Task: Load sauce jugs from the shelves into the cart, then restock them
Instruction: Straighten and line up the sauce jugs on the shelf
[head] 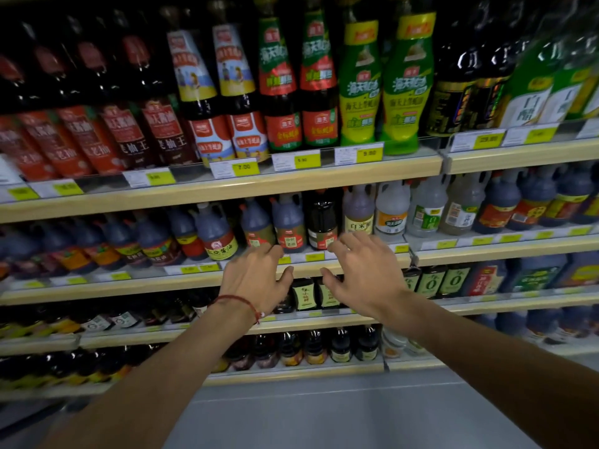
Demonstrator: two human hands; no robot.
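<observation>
Forearms reach forward; left hand (pixel 256 280), red cord (pixel 240 300) at wrist, fingers spread, holding nothing; right hand (pixel 366 277) likewise loose, empty; sauce jugs (pixel 288 222) upright on shelf (pixel 129 287), just beyond the fingertips.

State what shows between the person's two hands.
In the head view, between the left hand and right hand: the shelf edge with yellow price tags, and cream-labelled dark bottles below.

Shelf price tags (pixel 243 167) read 7.00 and 9.90.
</observation>
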